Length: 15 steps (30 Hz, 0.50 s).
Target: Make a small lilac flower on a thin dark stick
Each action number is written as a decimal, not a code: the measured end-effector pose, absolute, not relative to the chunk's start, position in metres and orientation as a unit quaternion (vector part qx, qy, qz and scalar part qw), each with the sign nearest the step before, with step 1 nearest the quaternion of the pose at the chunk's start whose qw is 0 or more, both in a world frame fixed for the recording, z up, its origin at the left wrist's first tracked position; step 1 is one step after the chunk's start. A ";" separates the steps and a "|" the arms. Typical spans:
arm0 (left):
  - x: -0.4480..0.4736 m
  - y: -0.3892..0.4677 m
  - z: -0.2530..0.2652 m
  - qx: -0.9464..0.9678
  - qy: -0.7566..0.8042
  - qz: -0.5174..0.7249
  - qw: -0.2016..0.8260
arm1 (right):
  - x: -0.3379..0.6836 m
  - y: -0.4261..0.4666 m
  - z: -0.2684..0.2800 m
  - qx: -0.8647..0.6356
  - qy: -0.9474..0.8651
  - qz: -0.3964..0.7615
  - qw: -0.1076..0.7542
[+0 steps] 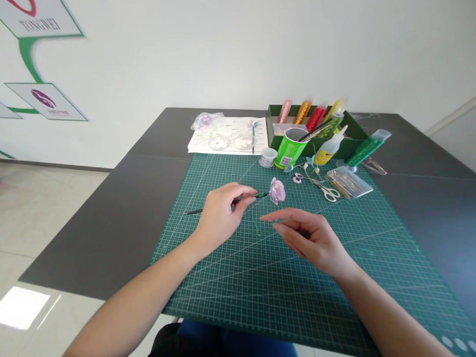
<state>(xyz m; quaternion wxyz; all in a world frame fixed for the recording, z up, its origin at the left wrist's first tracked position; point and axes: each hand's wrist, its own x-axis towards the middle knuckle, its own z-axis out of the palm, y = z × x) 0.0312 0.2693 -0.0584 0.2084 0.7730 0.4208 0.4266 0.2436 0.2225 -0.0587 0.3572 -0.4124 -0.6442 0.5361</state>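
**Pale lilac, layered-petal flower (pixel 277 191) held out on a slim dark stem (pixel 263 195)**

The stem is pinched between the thumb and fingers of the left hand (pixel 225 212), a little behind the flower, presumably so that the petals are kept uncrushed. The flower is held over the green gridded cutting mat (pixel 238 282). The left hand is turned inward, its back uppermost. The right hand (pixel 316 241) is poised near the flower, fingers curled, thumb and index slightly parted; nothing is visibly gripped.
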 end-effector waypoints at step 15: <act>0.031 0.264 -0.059 0.838 0.399 0.341 0.149 | 0.271 0.225 -0.045 -0.385 -0.709 0.452 0.381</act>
